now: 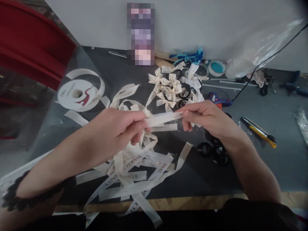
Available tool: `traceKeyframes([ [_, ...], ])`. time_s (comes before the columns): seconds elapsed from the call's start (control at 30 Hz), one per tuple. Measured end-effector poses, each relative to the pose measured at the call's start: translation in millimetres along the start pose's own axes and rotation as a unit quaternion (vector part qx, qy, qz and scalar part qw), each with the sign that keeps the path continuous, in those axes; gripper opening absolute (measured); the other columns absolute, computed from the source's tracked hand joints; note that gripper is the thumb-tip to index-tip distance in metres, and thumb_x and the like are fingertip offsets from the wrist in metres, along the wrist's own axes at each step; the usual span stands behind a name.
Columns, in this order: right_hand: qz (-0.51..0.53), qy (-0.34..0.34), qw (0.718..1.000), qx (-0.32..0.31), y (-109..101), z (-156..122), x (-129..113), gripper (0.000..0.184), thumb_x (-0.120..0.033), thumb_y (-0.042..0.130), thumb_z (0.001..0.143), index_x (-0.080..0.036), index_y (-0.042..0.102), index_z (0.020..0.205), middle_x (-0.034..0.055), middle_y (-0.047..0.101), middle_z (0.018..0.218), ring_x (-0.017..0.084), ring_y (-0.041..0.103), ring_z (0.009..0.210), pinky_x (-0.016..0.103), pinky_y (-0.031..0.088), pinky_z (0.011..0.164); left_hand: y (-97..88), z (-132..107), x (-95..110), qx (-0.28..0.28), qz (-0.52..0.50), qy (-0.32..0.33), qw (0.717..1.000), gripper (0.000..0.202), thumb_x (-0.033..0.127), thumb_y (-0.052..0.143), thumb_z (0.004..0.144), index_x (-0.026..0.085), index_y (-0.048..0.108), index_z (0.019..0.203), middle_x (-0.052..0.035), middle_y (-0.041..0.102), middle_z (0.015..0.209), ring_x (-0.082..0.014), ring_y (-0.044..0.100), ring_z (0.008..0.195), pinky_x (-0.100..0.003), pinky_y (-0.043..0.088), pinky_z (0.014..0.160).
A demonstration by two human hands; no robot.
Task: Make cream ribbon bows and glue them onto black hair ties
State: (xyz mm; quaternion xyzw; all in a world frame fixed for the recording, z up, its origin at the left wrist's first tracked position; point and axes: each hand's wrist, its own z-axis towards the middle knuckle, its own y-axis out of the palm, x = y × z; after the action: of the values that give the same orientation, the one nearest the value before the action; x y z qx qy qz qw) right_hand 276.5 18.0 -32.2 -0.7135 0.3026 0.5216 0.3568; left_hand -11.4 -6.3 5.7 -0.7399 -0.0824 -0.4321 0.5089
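Note:
A short strip of cream ribbon (163,119) is stretched level between my two hands above the table. My left hand (126,125) pinches its left end between thumb and fingers. At the other end, my right hand (201,115) grips it with thumb and forefinger, the remaining fingers curled below. Under and in front of my left hand lies a tangle of cut ribbon lengths (131,165), some printed with "LOVE" and "ETERNAL". Just beyond my hands sits a pile of tied ribbon bows (168,85) mixed with black hair ties. More black hair ties (218,154) lie below my right wrist.
A ribbon spool (66,94) lies at the left. A purple glue gun (220,98) with a black cord is beyond my right hand, near glue sticks (221,86). A yellow utility knife (260,131) rests at the right. Tape rolls (217,67) stand along the wall.

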Motion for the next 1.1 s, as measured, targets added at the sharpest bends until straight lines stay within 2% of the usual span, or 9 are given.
traceKeyframes([
  [0.13, -0.051, -0.006, 0.999, 0.018, -11, 0, -2, 0.032, -0.055, 0.07, 0.097, -0.028, 0.081, 0.083, 0.0012, 0.073, 0.067, 0.019, 0.066, 0.063, 0.033, 0.054, 0.065, -12.3, -2, 0, 0.022, 0.048, -0.006, 0.999, 0.041, 0.03, 0.054, 0.101, 0.02, 0.062, 0.062, 0.0066, 0.046, 0.041, -0.0067, 0.035, 0.029, -0.022, 0.022, 0.038],
  [0.23, -0.182, -0.012, 0.983, -0.009, -16, -4, -4, 0.037, -0.052, 0.062, 0.102, -0.026, 0.082, 0.086, 0.0031, 0.078, 0.076, 0.021, 0.07, 0.071, 0.035, 0.054, 0.071, -9.7, 1, 0, 0.014, 0.092, -0.038, 0.995, 0.038, 0.029, 0.053, 0.102, 0.02, 0.067, 0.068, 0.006, 0.056, 0.046, -0.0069, 0.04, 0.032, -0.023, 0.025, 0.042],
  [0.37, -0.434, -0.074, 0.897, 0.037, 0, -11, -5, 0.036, -0.036, 0.051, 0.106, -0.022, 0.078, 0.124, 0.0112, 0.08, 0.12, 0.036, 0.071, 0.117, 0.049, 0.052, 0.097, 14.9, 12, -1, -0.057, 0.049, -0.057, 0.996, 0.038, 0.031, 0.048, 0.104, 0.019, 0.073, 0.079, 0.0008, 0.071, 0.063, -0.0105, 0.056, 0.046, -0.025, 0.036, 0.051],
  [0.43, -0.457, -0.116, 0.878, 0.088, 18, -13, -4, 0.04, -0.031, 0.046, 0.108, -0.018, 0.068, 0.138, 0.0158, 0.072, 0.139, 0.038, 0.061, 0.135, 0.056, 0.043, 0.111, 32.0, 17, -2, -0.076, 0.045, -0.045, 0.995, 0.033, 0.024, 0.047, 0.101, 0.018, 0.072, 0.08, -0.0017, 0.073, 0.069, -0.0132, 0.062, 0.058, -0.027, 0.04, 0.058],
  [0.57, -0.304, -0.131, 0.944, 0.002, 58, -13, 0, 0.037, -0.041, 0.045, 0.11, -0.017, 0.064, 0.132, 0.0112, 0.078, 0.118, 0.025, 0.074, 0.099, 0.036, 0.055, 0.083, 53.0, 18, -1, -0.103, 0.088, -0.033, 0.99, 0.024, 0.02, 0.05, 0.094, 0.017, 0.063, 0.074, -0.0048, 0.067, 0.067, -0.0151, 0.057, 0.058, -0.029, 0.034, 0.055],
  [0.7, -0.262, -0.059, 0.963, -0.011, 76, -10, 4, 0.025, -0.018, 0.05, 0.105, -0.017, 0.064, 0.125, 0.0036, 0.08, 0.095, 0.02, 0.075, 0.085, 0.029, 0.05, 0.074, 48.7, 12, -3, -0.147, 0.078, -0.034, 0.985, 0.029, 0.022, 0.049, 0.095, 0.019, 0.051, 0.067, -0.0016, 0.059, 0.059, -0.0127, 0.051, 0.05, -0.029, 0.032, 0.052],
  [0.77, -0.263, -0.037, 0.963, -0.032, 76, -8, 4, 0.027, -0.011, 0.053, 0.101, -0.017, 0.066, 0.124, 0.0036, 0.081, 0.099, 0.021, 0.077, 0.091, 0.028, 0.049, 0.077, 44.0, 10, -6, -0.166, 0.081, -0.02, 0.983, 0.025, 0.017, 0.049, 0.092, 0.019, 0.051, 0.067, -0.001, 0.06, 0.061, -0.0129, 0.052, 0.051, -0.03, 0.032, 0.054],
  [0.87, -0.307, -0.025, 0.95, -0.054, 73, -5, 2, 0.02, -0.015, 0.059, 0.103, -0.02, 0.071, 0.118, 0.0044, 0.082, 0.108, 0.022, 0.077, 0.096, 0.029, 0.047, 0.078, 39.2, 6, -11, -0.179, 0.143, 0.003, 0.974, 0.02, 0.01, 0.048, 0.088, 0.02, 0.054, 0.071, -0.0021, 0.062, 0.065, -0.0156, 0.053, 0.055, -0.033, 0.029, 0.056],
  [1.1, -0.386, -0.064, 0.919, -0.047, 71, -7, 3, 0.013, -0.021, 0.063, 0.099, -0.019, 0.071, 0.089, 0.0004, 0.075, 0.081, 0.015, 0.065, 0.071, 0.028, 0.033, 0.063, 20.2, -8, -17, -0.205, 0.22, -0.018, 0.954, 0.021, 0.01, 0.048, 0.09, 0.023, 0.062, 0.081, -0.0018, 0.067, 0.072, -0.0202, 0.057, 0.062, -0.034, 0.029, 0.059],
])
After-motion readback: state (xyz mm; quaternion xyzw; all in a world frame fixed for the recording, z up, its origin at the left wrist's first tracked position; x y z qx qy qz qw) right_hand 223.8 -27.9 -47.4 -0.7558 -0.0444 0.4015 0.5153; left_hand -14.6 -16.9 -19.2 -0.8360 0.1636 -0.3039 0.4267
